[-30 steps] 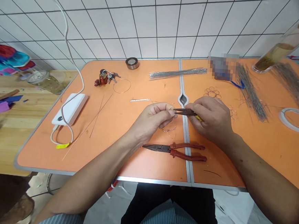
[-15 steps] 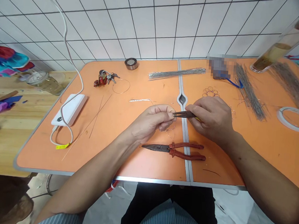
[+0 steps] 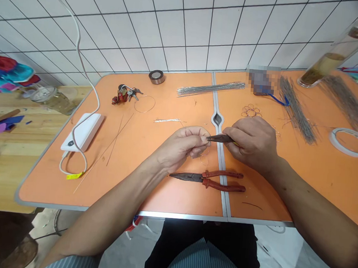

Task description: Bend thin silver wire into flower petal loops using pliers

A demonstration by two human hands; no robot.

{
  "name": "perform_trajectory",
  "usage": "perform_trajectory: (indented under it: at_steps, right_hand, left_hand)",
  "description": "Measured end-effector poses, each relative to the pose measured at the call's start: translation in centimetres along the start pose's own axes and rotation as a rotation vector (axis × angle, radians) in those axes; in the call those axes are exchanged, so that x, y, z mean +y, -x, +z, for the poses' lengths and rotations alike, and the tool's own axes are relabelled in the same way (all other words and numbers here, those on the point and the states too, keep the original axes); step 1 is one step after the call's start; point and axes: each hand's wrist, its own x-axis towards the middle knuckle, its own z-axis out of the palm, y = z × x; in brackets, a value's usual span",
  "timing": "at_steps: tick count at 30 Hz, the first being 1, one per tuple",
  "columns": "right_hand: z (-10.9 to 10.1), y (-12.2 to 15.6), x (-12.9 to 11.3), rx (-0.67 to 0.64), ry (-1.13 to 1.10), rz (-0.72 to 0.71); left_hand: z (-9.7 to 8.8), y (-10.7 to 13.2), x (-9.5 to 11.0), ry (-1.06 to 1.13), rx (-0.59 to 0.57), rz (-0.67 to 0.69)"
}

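My right hand [image 3: 252, 142] is closed around needle-nose pliers [image 3: 220, 138], their dark jaws pointing left. The plier tips meet the fingertips of my left hand [image 3: 189, 145], which is pinched closed. Thin copper-coloured wire [image 3: 205, 157] shows in loops just below those fingertips; the pinched part is hidden by the fingers. A second pair of long-nose pliers with red handles [image 3: 225, 181] lies on the orange table below both hands. Beyond my right hand lies a flower-shaped wire piece [image 3: 251, 111].
Bundles of straight wire [image 3: 212, 89] lie toward the back, with more grey wire [image 3: 298, 112] at right. A white tape ring [image 3: 352, 142], a tape roll [image 3: 156, 77], keys [image 3: 129, 93], a cabled power bank [image 3: 82, 132] and a tilted glass bottle [image 3: 323, 67] surround the work area.
The jaws of the pliers in my right hand have come closer together at the left fingertips. Both hands stay in nearly the same place.
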Motion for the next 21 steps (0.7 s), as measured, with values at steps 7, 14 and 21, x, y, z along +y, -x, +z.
perform_trajectory:
  at_steps: [7, 14, 21]
  right_hand:
    - [-0.05, 0.07, -0.09, -0.025, 0.025, 0.016]
    - [0.14, -0.09, -0.23, -0.005, 0.016, 0.021]
    - [0.13, 0.09, -0.14, -0.011, 0.022, 0.022]
  left_hand:
    - [0.11, 0.11, 0.22, -0.006, -0.004, 0.005]
    - [0.15, 0.06, 0.27, 0.0, -0.017, 0.005]
    - [0.15, 0.11, 0.15, 0.027, -0.022, 0.006]
